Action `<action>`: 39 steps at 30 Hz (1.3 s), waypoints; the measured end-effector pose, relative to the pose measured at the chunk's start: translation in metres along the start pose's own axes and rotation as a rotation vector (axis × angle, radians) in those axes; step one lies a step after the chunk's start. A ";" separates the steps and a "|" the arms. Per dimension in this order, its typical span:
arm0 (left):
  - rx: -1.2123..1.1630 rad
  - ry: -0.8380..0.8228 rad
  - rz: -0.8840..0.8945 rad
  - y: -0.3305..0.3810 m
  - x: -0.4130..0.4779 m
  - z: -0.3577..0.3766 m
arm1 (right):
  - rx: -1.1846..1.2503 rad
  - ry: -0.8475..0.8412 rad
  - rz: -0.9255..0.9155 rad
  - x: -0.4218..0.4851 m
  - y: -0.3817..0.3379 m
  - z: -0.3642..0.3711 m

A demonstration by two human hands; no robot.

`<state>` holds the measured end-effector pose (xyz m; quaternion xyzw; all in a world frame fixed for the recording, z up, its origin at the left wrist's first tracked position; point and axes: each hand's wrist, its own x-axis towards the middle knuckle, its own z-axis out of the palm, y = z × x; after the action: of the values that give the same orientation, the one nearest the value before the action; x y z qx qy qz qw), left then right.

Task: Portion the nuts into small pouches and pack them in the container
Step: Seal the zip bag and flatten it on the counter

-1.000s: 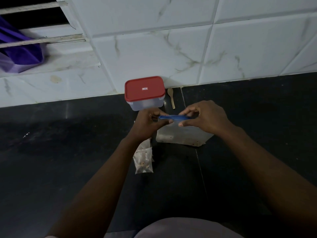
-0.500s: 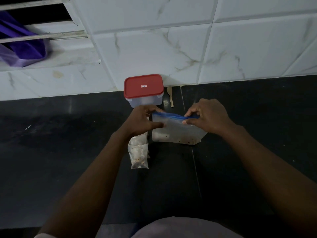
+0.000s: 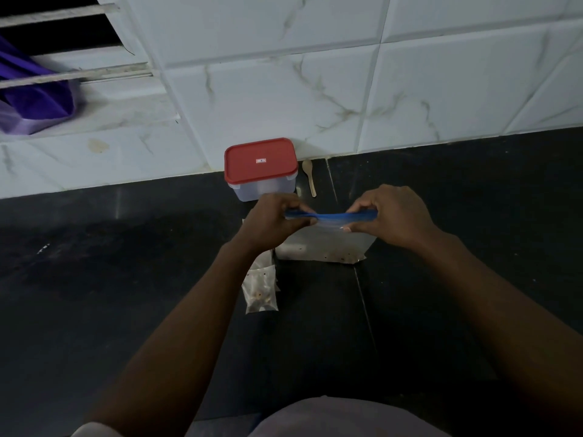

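Observation:
A clear zip bag (image 3: 325,246) with a blue seal strip stands on the black counter, a few nut crumbs at its bottom. My left hand (image 3: 273,223) pinches the left end of the blue strip and my right hand (image 3: 391,217) pinches the right end. Small clear pouches (image 3: 260,287) with nuts inside lie on the counter just below my left wrist. A clear container with a red lid (image 3: 260,167) sits shut against the wall, just beyond my hands.
A small wooden spoon (image 3: 309,178) lies right of the container by the tiled wall. A purple bag (image 3: 34,99) rests on the ledge at the upper left. The black counter (image 3: 110,294) stretches to both sides.
Both hands kept hold of the bag's blue strip; the bag tilted toward me and then came back upright, with the strip stretched level between my hands.

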<state>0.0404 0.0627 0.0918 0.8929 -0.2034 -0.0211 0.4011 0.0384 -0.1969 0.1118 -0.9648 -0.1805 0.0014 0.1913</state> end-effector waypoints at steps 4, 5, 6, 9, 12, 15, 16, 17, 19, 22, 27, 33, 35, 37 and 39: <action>0.019 -0.029 0.011 -0.005 -0.002 -0.002 | -0.013 0.025 0.018 -0.006 -0.004 0.004; 0.046 -0.042 0.020 -0.006 -0.003 -0.003 | -0.022 0.031 0.012 -0.007 -0.006 0.004; 0.078 -0.054 0.034 -0.006 -0.003 -0.005 | -0.034 0.039 0.005 -0.008 -0.008 0.004; 0.157 -0.083 0.085 -0.004 -0.002 -0.011 | -0.044 0.049 0.014 -0.010 -0.011 0.003; 0.225 -0.106 0.127 0.003 0.000 -0.009 | -0.069 0.047 0.022 -0.011 -0.017 0.005; 0.274 -0.096 0.145 0.003 0.003 -0.004 | -0.056 0.034 0.062 -0.012 -0.021 0.004; 0.281 -0.091 0.144 0.002 0.004 -0.002 | -0.038 0.021 0.078 -0.013 -0.020 0.004; 0.287 -0.092 0.144 0.001 0.005 -0.002 | -0.017 0.008 0.093 -0.014 -0.019 0.004; 0.286 -0.098 0.142 -0.001 0.005 0.000 | 0.013 -0.012 0.106 -0.015 -0.016 0.003; 0.271 -0.073 0.124 -0.001 0.007 0.002 | 0.021 -0.008 0.092 -0.015 -0.011 0.001; 0.249 -0.059 0.066 0.006 0.008 0.000 | 0.000 -0.026 0.048 -0.005 -0.003 -0.002; 0.265 -0.031 0.016 0.007 0.008 0.001 | -0.022 -0.068 0.023 0.010 -0.001 -0.007; 0.263 -0.025 0.017 0.006 0.009 0.001 | -0.019 -0.079 0.032 0.014 0.001 -0.008; 0.265 -0.017 -0.004 0.005 0.012 0.001 | 0.010 -0.121 0.031 0.017 0.004 -0.010; 0.278 0.006 -0.025 0.004 0.016 0.001 | 0.061 -0.193 0.039 0.021 0.005 -0.016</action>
<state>0.0532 0.0534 0.0962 0.9424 -0.1921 0.0049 0.2736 0.0614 -0.1999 0.1258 -0.9572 -0.1790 0.1038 0.2022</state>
